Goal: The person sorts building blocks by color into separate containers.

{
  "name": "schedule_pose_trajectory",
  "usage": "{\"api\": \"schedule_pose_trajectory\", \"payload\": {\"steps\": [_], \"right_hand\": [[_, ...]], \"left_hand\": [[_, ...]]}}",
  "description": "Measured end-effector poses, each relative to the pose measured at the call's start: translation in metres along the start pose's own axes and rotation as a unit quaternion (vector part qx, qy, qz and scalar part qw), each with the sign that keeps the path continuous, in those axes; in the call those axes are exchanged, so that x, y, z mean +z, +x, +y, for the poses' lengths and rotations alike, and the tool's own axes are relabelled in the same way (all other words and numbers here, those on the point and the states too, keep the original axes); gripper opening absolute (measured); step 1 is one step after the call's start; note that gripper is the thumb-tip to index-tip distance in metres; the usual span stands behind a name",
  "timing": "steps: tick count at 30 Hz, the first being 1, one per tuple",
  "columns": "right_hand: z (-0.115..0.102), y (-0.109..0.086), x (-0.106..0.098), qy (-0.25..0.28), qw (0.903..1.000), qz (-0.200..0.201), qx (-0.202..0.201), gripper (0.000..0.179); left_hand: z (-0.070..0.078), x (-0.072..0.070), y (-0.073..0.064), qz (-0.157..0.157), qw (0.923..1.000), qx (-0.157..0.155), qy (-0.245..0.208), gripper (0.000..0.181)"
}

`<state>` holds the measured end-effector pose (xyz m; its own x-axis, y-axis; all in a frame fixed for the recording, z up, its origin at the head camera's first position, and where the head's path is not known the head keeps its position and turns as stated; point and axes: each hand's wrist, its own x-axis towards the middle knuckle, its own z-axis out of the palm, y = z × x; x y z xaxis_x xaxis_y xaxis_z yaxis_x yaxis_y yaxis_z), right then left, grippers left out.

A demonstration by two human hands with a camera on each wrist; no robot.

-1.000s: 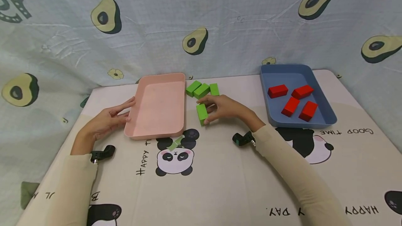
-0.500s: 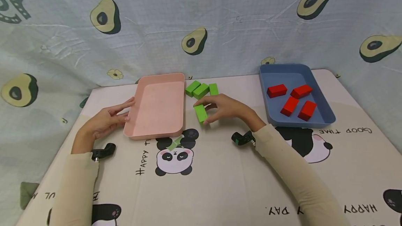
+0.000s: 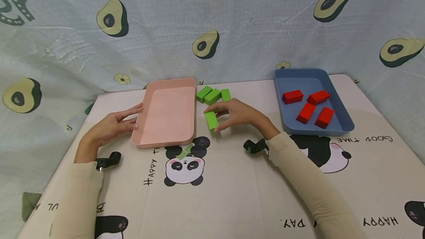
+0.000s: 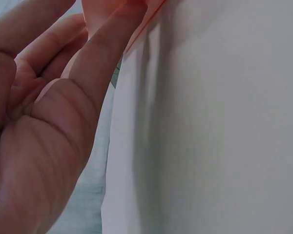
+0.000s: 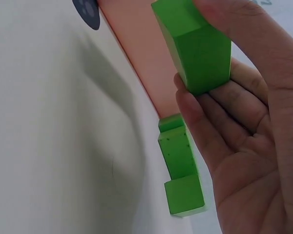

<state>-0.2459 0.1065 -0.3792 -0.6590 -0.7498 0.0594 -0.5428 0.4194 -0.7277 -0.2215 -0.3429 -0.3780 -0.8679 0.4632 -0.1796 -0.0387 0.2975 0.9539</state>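
My right hand (image 3: 237, 114) pinches a green block (image 3: 211, 120) between thumb and fingers, just right of the pink tray (image 3: 162, 145). In the right wrist view the same green block (image 5: 200, 51) sits between the thumb and the fingertips. My left hand (image 3: 113, 126) touches the left side of the pink tray with fairly straight fingers; in the left wrist view its fingertips lie at the tray's edge (image 4: 136, 29). Nothing lies inside the pink tray. Three more green blocks (image 3: 212, 96) stand on the table behind the right hand.
A blue tray (image 3: 317, 131) with several red blocks (image 3: 306, 113) stands at the right rear of the table. The table's cloth (image 3: 232, 194) carries printed pandas and lettering. A curtain (image 3: 159, 28) with avocado prints hangs right behind the table's far edge.
The green block in my right hand has shifted slightly left, towards the pink tray, and its tilt has changed a little. My left hand has stayed at the tray.
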Motion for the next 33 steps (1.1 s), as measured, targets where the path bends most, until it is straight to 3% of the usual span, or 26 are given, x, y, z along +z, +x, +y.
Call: {"api": "schedule_pose_trajectory", "payload": {"steps": [12, 24, 33], "right_hand": [[-0.006, 0.004, -0.001, 0.018, 0.9992, 0.013, -0.034, 0.067], [-0.008, 0.005, -0.001, 0.019, 0.9992, 0.015, -0.032, 0.067], [-0.011, 0.01, 0.003, 0.027, 0.9985, 0.017, -0.045, 0.067]], "left_hand": [[0.002, 0.0, 0.002, 0.004, 0.9999, 0.009, -0.008, 0.064], [0.002, 0.001, 0.005, 0.044, 0.9985, -0.005, 0.033, 0.065], [-0.003, 0.001, 0.004, 0.044, 0.999, -0.003, -0.008, 0.063]]}}
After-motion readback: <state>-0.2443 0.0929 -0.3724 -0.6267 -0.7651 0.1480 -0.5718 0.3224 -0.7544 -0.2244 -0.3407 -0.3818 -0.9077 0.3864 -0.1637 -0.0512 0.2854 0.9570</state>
